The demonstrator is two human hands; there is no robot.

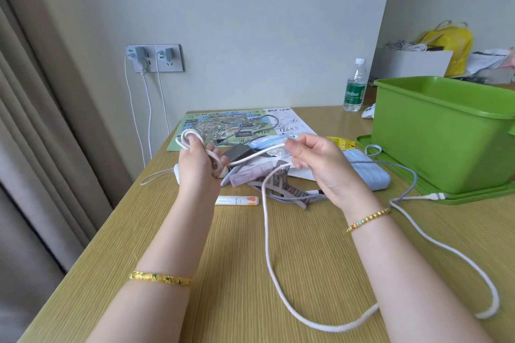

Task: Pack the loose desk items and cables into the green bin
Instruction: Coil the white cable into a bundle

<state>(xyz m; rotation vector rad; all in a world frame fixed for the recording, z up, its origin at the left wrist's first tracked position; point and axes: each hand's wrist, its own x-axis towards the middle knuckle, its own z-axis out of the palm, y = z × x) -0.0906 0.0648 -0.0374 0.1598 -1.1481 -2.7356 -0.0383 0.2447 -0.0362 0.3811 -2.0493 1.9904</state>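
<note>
The white cable (267,231) is the thing in hand: a few turns of it are gathered around the fingers of the left hand (199,163), a short stretch runs across to the right hand (315,164), and the rest drops in one long slack loop over the near part of the desk (167,231) before climbing back toward a plug lying by the green bin (443,133). The left hand is closed around the small coil; the right hand pinches the cable between thumb and fingers, feeding it. Both hands hover above the desk, just in front of the pile

The step looks like coiling the cable before it goes in the bin, and most of its length is not yet wound. The next move calls for the right hand to draw up more slack and lay it on the coil without snagging the grey braided cable (390,167) that crosses close by

Behind the hands lies the rest of the clutter: a hair clip (281,189), a pale power bank (367,175), a small tube (237,200), a printed map (223,125). The bin stands on its lid at the right of the desk, open, well apart from the coil. A water bottle (354,86) stands beyond it near the wall
</note>
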